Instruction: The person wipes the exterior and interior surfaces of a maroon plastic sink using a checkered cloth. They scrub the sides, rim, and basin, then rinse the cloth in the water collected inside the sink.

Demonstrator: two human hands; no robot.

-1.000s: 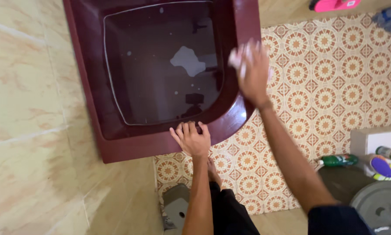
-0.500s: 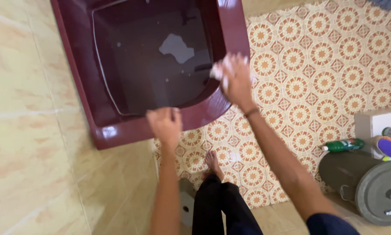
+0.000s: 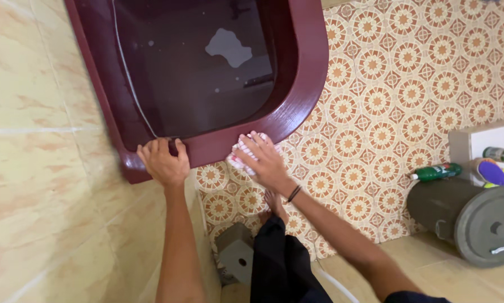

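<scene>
A dark maroon water tub (image 3: 305,84) stands against the beige tiled wall, filled with dark water. My left hand (image 3: 163,161) grips the tub's near rim at its left corner. My right hand (image 3: 260,155) presses a white and pink cloth (image 3: 236,159) against the outer face of the tub's near rim, fingers spread over the cloth.
A patterned orange and white tile floor (image 3: 409,90) lies to the right. A grey lidded bucket (image 3: 471,221) lies at the right with a green bottle (image 3: 435,171) and other bottles on a white ledge (image 3: 482,140). My foot (image 3: 273,202) and a small grey stool (image 3: 238,252) are below.
My right hand has come down from the tub's right rim to its near rim with the cloth. My left hand has shifted left along the near rim.
</scene>
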